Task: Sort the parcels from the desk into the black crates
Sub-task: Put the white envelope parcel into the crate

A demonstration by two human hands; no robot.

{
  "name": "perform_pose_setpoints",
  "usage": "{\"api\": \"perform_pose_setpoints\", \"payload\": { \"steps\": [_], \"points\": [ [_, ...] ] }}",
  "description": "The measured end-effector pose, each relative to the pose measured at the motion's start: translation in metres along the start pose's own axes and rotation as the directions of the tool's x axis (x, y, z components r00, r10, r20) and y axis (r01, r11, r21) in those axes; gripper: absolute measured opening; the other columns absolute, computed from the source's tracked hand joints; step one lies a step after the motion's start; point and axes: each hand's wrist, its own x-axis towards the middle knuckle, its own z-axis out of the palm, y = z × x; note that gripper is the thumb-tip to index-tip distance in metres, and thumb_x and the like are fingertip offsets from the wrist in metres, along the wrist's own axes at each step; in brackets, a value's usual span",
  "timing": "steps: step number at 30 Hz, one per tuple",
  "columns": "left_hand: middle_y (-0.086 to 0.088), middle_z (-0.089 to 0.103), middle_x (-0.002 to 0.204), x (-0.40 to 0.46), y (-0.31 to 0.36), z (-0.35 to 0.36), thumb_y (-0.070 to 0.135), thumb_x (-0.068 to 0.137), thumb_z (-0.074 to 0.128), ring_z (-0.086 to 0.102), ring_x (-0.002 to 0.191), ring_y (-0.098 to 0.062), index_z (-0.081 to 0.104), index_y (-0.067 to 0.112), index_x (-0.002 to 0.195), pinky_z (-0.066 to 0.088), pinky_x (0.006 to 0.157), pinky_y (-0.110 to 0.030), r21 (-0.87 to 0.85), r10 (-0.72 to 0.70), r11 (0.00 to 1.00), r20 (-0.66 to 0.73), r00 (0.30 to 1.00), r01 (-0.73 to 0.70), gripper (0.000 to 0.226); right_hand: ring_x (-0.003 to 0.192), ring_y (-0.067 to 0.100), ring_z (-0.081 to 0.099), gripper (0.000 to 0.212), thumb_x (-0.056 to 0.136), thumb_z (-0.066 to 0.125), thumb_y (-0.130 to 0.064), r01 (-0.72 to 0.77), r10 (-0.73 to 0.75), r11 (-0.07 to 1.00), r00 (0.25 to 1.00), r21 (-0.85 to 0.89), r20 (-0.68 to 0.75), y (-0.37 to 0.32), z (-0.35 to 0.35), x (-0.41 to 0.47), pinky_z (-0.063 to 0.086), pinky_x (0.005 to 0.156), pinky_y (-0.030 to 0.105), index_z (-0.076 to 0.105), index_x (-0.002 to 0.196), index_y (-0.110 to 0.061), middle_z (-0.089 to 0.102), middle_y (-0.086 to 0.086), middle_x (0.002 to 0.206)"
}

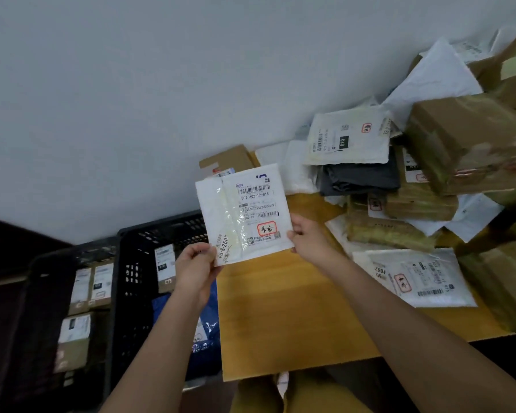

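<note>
While both hands grasp it, left hand [195, 268] and right hand [306, 237] hold the white parcel [245, 214] by its lower corners above the desk [280, 317] edge.

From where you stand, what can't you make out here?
Head view only:
- White parcel: small label print is too blurred to read; its back faces away.
- Grey bag: partly hidden under a white mailer.
- Near crate: contents partly hidden by the left hand and forearm.
- Parcel pile: cut off by the right edge.

Pale wall [161, 99] fills upper frame, plain, grey-white. Dark band [9, 234] at lower left below wall, maybe floor or furniture, too dim to tell. Yellow-tan surface [259, 394] at bottom edge, beneath desk front.
</note>
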Motion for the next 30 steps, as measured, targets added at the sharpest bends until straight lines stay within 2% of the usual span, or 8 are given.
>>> {"api": "perform_pose_setpoints", "payload": {
  "steps": [5, 8, 10, 12, 16, 21, 25, 30],
  "points": [
    [-0.005, 0.067, 0.108, 0.016, 0.000, -0.054, -0.006, 0.099, 0.042, 0.063, 0.083, -0.016, 0.063, 0.021, 0.115, 0.046, 0.058, -0.027, -0.054, -0.101, 0.993, -0.005, 0.995, 0.101, 0.038, 0.098, 0.015, 0.060, 0.039, 0.098, 0.055, -0.003, -0.028, 0.046, 0.992, 0.988, -0.124, 0.146, -0.009, 0.046, 0.007, 0.043, 0.062, 0.013, 0.056, 0.135, -0.015, 0.065, 0.007, 0.124],
    [-0.009, 0.066, 0.118, 0.031, 0.000, -0.089, -0.014, 0.094, 0.039, 0.063, 0.090, -0.021, 0.062, 0.022, 0.122, 0.049, 0.065, -0.030, -0.054, -0.156, 0.986, -0.017, 0.988, 0.155, 0.050, 0.101, 0.016, 0.061, 0.068, 0.093, 0.059, 0.001, 0.012, 0.023, 0.979, 0.985, -0.201, 0.171, -0.020, 0.080, 0.010, 0.050, 0.067, 0.020, 0.033, 0.152, -0.022, 0.062, 0.002, 0.116],
    [-0.013, 0.065, 0.120, 0.039, 0.001, -0.113, -0.017, 0.092, 0.040, 0.063, 0.083, -0.022, 0.063, 0.020, 0.117, 0.052, 0.056, -0.029, -0.054, -0.182, 0.982, -0.035, 0.983, 0.180, 0.051, 0.102, 0.018, 0.063, 0.082, 0.091, 0.057, 0.004, 0.036, 0.002, 0.979, 0.983, -0.201, 0.186, -0.026, 0.108, 0.009, 0.052, 0.065, 0.023, 0.018, 0.155, -0.031, 0.058, -0.004, 0.109],
    [-0.016, 0.066, 0.116, 0.046, 0.002, -0.138, -0.018, 0.092, 0.040, 0.061, 0.074, -0.021, 0.064, 0.017, 0.110, 0.050, 0.043, -0.023, -0.052, -0.209, 0.977, -0.053, 0.976, 0.206, 0.046, 0.105, 0.019, 0.063, 0.076, 0.093, 0.053, 0.004, 0.056, -0.017, 0.980, 0.980, -0.190, 0.199, -0.030, 0.141, 0.009, 0.056, 0.070, 0.028, 0.023, 0.152, -0.034, 0.059, -0.004, 0.118],
    [-0.015, 0.069, 0.105, 0.066, 0.004, -0.200, -0.017, 0.091, 0.044, 0.066, 0.086, -0.024, 0.067, 0.015, 0.106, 0.056, 0.050, -0.028, 0.007, -0.263, 0.965, -0.059, 0.963, 0.264, 0.042, 0.106, 0.021, 0.062, 0.055, 0.096, 0.047, 0.002, 0.048, 0.002, 0.973, 0.976, -0.226, 0.219, -0.030, 0.210, 0.006, 0.059, 0.082, 0.038, 0.042, 0.142, -0.028, 0.057, 0.002, 0.131],
    [-0.011, 0.068, 0.088, 0.100, -0.004, -0.268, -0.011, 0.092, 0.052, 0.067, 0.076, -0.024, 0.071, 0.008, 0.099, 0.054, 0.049, -0.027, 0.166, -0.287, 0.938, -0.128, 0.949, 0.306, 0.028, 0.131, 0.022, 0.048, 0.050, 0.101, 0.048, -0.007, -0.071, 0.197, 0.930, 0.925, -0.360, 0.325, -0.018, 0.288, 0.003, 0.044, 0.106, 0.028, 0.038, 0.150, -0.011, 0.041, 0.005, 0.152],
    [-0.017, 0.071, 0.089, 0.131, -0.025, -0.298, 0.000, 0.086, 0.070, 0.066, 0.069, -0.025, 0.072, 0.000, 0.090, 0.057, 0.061, -0.030, 0.354, -0.287, 0.875, -0.166, 0.943, 0.329, 0.005, 0.133, 0.025, 0.047, 0.045, 0.102, 0.041, -0.003, -0.208, 0.375, 0.883, 0.853, -0.421, 0.364, -0.002, 0.325, -0.003, 0.038, 0.109, 0.028, 0.039, 0.147, -0.003, 0.044, 0.009, 0.150],
    [-0.013, 0.065, 0.082, 0.158, -0.062, -0.304, 0.008, 0.089, 0.070, 0.056, 0.060, -0.017, 0.069, 0.000, 0.081, 0.045, 0.050, -0.023, 0.511, -0.305, 0.798, -0.111, 0.946, 0.318, 0.011, 0.131, 0.027, 0.047, 0.043, 0.103, 0.039, -0.004, -0.374, 0.515, 0.825, 0.807, -0.424, 0.291, 0.040, 0.340, 0.000, 0.039, 0.110, 0.031, 0.040, 0.146, -0.001, 0.046, 0.012, 0.147]
  ]
}}
